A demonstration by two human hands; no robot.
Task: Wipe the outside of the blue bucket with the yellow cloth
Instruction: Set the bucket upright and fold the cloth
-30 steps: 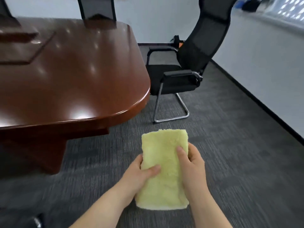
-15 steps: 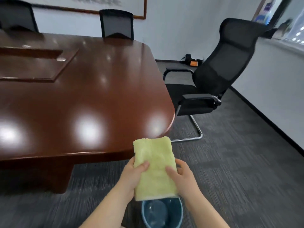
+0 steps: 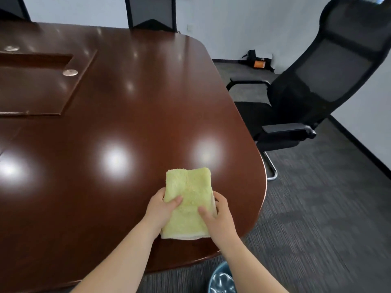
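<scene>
A folded yellow cloth point(image 3: 188, 199) is held over the near right corner of the brown table point(image 3: 105, 123). My left hand point(image 3: 161, 208) grips its left edge with the thumb on top. My right hand point(image 3: 220, 216) grips its right edge, thumb lying across the cloth. The blue bucket point(image 3: 220, 279) stands on the carpet at the bottom of the view, just off the table's edge; my right forearm hides part of its rim. Only its rim and shiny inside show.
A black mesh office chair point(image 3: 306, 98) stands to the right of the table on grey carpet. Another chair back point(image 3: 151, 13) is at the table's far side. A small dark and orange object point(image 3: 258, 62) lies by the far wall.
The view has moved forward over the table. Both hands carried the cloth from above the carpet to above the table corner. The bucket came into view low in the frame.
</scene>
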